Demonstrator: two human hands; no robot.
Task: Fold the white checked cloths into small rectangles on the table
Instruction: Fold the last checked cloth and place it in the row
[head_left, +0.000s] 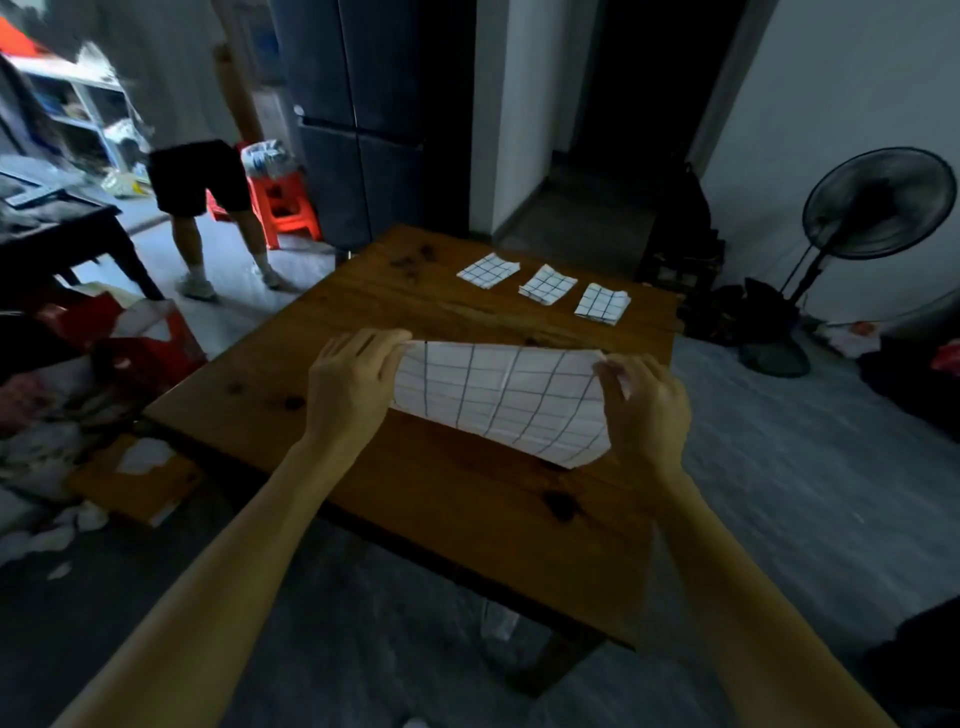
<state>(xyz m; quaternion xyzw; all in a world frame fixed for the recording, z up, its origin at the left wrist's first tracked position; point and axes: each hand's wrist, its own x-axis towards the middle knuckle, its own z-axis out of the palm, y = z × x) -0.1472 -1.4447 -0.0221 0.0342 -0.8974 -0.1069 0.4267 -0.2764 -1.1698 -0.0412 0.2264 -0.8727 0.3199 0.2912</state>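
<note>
A white checked cloth (501, 397) is stretched between my hands just above the middle of the wooden table (467, 499). My left hand (350, 382) pinches its far left corner and my right hand (641, 410) pinches its far right corner. The cloth's near edge hangs down toward the tabletop. Three folded checked cloths lie in a row at the table's far side: one on the left (488, 269), one in the middle (548, 284), one on the right (602, 303).
A person (202, 171) stands beyond the table's far left corner near red stools (283, 205). A standing fan (857, 218) is on the right, a dark fridge (363, 114) behind. Clutter and a low board (132, 480) lie on the floor at the left.
</note>
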